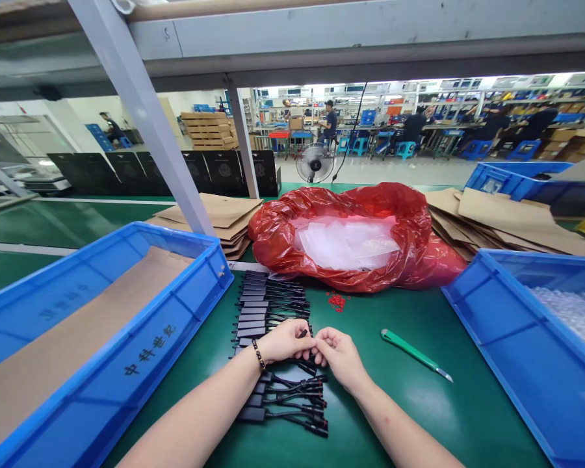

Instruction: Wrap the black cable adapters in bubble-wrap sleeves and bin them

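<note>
A long row of black cable adapters (273, 305) lies on the green table, running from the red bag toward me. My left hand (285, 340) and my right hand (338, 354) meet over the middle of that row, fingers curled and pinched together on one black cable end (306, 354). A beaded bracelet sits on my left wrist. More adapters (287, 403) lie between my forearms. A small heap of tiny red caps (337, 301) rests just beyond my hands.
A green utility knife (414, 355) lies right of my hands. Blue crates stand at left (141, 351), lined with cardboard, and at right (511, 351), holding bubble wrap. A red plastic bag (409, 227) of clear bags sits behind, with flat cardboard (492, 221). People work far off.
</note>
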Action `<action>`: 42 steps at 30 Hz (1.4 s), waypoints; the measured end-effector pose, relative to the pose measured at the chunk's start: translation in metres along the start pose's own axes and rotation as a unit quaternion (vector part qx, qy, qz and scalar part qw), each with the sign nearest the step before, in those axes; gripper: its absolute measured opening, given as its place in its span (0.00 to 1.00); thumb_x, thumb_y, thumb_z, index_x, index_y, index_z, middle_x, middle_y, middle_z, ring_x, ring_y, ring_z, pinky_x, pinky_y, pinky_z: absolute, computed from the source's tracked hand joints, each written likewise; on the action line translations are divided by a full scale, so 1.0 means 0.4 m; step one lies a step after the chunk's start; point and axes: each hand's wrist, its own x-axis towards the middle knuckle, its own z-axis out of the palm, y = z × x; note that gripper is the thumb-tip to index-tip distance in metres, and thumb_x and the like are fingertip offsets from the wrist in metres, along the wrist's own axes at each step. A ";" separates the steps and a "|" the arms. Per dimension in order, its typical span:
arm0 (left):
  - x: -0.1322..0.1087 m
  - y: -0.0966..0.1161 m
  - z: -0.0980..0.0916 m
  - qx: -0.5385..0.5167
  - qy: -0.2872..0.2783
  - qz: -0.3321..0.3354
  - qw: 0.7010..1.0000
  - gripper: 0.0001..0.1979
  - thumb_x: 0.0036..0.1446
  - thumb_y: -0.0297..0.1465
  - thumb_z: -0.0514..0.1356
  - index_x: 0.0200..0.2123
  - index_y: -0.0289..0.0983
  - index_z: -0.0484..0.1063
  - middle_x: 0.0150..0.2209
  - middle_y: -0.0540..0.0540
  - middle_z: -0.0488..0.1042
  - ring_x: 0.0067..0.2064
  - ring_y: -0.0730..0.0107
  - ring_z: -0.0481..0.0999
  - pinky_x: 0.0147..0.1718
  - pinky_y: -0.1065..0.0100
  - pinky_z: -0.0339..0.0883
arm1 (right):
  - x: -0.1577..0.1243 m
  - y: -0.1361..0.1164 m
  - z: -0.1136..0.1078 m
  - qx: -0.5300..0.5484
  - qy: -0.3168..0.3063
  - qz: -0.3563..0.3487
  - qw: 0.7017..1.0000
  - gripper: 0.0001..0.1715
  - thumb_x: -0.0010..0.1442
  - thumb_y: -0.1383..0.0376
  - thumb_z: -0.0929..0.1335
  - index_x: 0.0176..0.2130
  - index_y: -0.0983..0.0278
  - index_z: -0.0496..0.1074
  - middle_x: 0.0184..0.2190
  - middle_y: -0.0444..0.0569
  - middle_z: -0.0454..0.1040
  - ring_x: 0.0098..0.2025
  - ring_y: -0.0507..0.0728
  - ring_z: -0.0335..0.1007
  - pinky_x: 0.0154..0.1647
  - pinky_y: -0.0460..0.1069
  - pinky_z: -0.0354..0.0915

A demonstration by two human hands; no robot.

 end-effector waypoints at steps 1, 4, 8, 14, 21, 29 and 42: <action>-0.001 0.001 0.000 0.002 -0.003 0.002 1.000 0.14 0.47 0.40 0.59 0.24 0.36 0.59 0.17 0.54 0.67 0.17 0.80 0.61 0.16 0.75 0.50 | 0.000 0.002 0.000 0.001 -0.006 0.002 1.000 0.21 0.45 0.50 0.68 0.23 0.65 0.63 0.17 0.42 0.68 0.17 0.47 0.59 0.18 0.43 0.54; -0.006 0.006 -0.001 0.003 -0.017 0.008 1.000 0.13 0.48 0.38 0.58 0.23 0.36 0.60 0.16 0.54 0.67 0.17 0.81 0.59 0.16 0.75 0.48 | 0.002 0.010 0.005 -0.006 -0.021 0.002 1.000 0.19 0.47 0.52 0.67 0.23 0.64 0.61 0.17 0.40 0.65 0.15 0.46 0.54 0.17 0.42 0.50; -0.011 0.012 -0.005 -0.016 -0.029 0.008 0.999 0.10 0.47 0.35 0.58 0.24 0.36 0.60 0.15 0.55 0.66 0.16 0.81 0.57 0.16 0.75 0.47 | 0.006 0.017 0.001 -0.062 -0.038 -0.045 0.996 0.14 0.50 0.56 0.65 0.23 0.63 0.62 0.17 0.39 0.62 0.18 0.47 0.54 0.20 0.43 0.53; -0.007 0.017 0.000 -0.035 -0.017 -0.003 0.999 0.08 0.47 0.35 0.57 0.27 0.35 0.64 0.14 0.55 0.66 0.14 0.81 0.55 0.15 0.76 0.47 | 0.076 -0.021 -0.119 -0.372 0.135 -0.165 0.904 0.12 0.56 0.63 0.61 0.29 0.63 0.71 0.29 0.48 0.71 0.33 0.54 0.66 0.36 0.47 0.60; 0.000 0.016 -0.004 -0.044 0.039 0.036 0.998 0.13 0.48 0.39 0.57 0.27 0.33 0.69 0.26 0.47 0.72 0.28 0.74 0.70 0.29 0.71 0.62 | 0.187 -0.046 -0.214 -0.602 0.181 -0.063 0.775 0.15 0.57 0.71 0.60 0.38 0.64 0.73 0.34 0.54 0.72 0.36 0.57 0.69 0.35 0.47 0.59; 0.003 0.009 -0.011 -0.069 0.059 0.036 0.995 0.11 0.40 0.31 0.60 0.30 0.35 0.64 0.19 0.56 0.64 0.20 0.80 0.61 0.20 0.75 0.54 | 0.148 -0.057 -0.179 -0.496 0.174 -0.068 0.848 0.10 0.56 0.67 0.60 0.28 0.64 0.69 0.25 0.48 0.72 0.28 0.55 0.68 0.29 0.47 0.59; 0.006 0.007 -0.005 -0.042 0.070 0.010 0.997 0.08 0.44 0.33 0.57 0.26 0.35 0.62 0.19 0.53 0.68 0.18 0.80 0.62 0.16 0.76 0.52 | 0.030 -0.027 -0.007 -0.115 0.024 -0.078 0.990 0.12 0.48 0.58 0.65 0.22 0.64 0.65 0.17 0.42 0.63 0.20 0.49 0.57 0.22 0.45 0.55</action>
